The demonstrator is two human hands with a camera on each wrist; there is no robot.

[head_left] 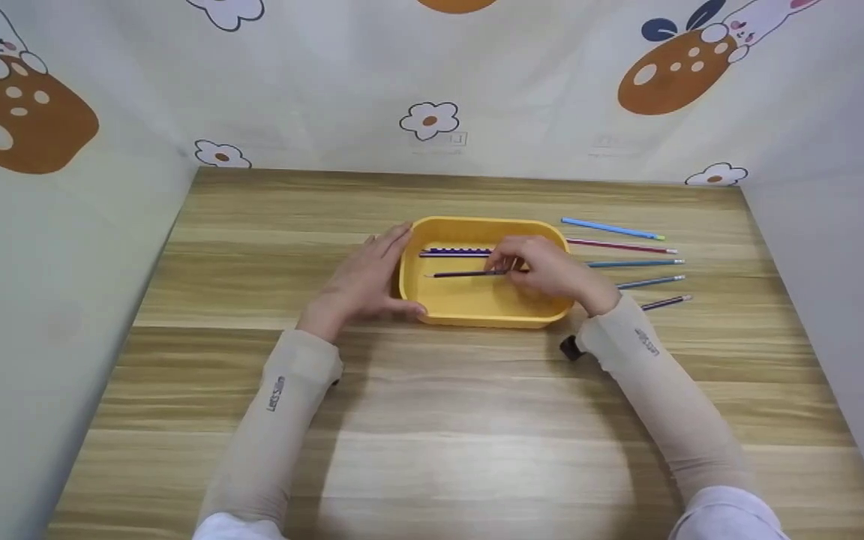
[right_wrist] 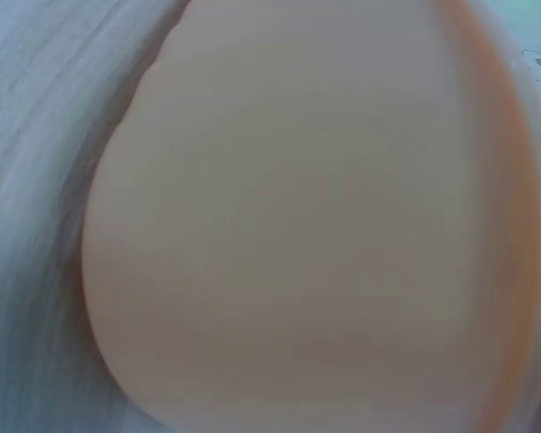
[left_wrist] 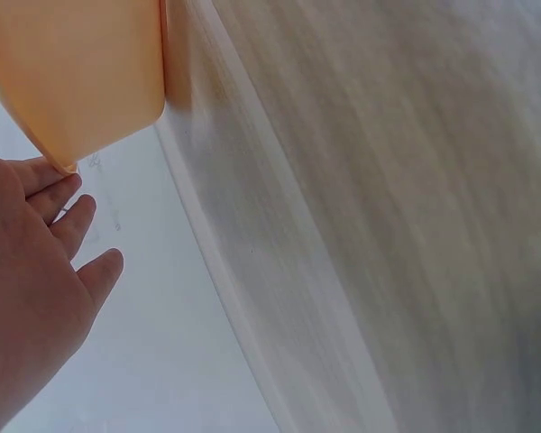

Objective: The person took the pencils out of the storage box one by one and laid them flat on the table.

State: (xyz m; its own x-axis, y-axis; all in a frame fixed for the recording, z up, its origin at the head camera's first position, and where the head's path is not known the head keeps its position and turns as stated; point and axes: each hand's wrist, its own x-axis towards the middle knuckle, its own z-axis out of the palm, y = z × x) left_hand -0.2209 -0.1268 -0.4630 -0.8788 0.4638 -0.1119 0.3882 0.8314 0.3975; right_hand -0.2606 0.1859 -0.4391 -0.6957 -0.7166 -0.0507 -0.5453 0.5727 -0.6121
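A yellow plastic box (head_left: 492, 321) stands on the table, its outer wall (left_wrist: 81, 72) filling the upper left of the left wrist view. Along its left end rests my left hand (head_left: 361, 281), fingers extended against the side and thumb at the front corner. My right hand (head_left: 544, 266) reaches in over the right end and pinches a dark pencil (head_left: 466, 274), whose tip points left. Behind that pencil, dark purple pencils (head_left: 454, 254) lie in the box, partly covered by my right fingers. The right wrist view shows only the box wall (right_wrist: 298, 207) up close.
Right of the box lie a light blue stick (head_left: 612, 228) with a green end, a red pencil (head_left: 627, 246), two blue pencils (head_left: 638, 263) and a dark pencil (head_left: 667, 303). Patterned cloth walls (head_left: 327, 112) border the wooden table (head_left: 477, 450) at back and sides.
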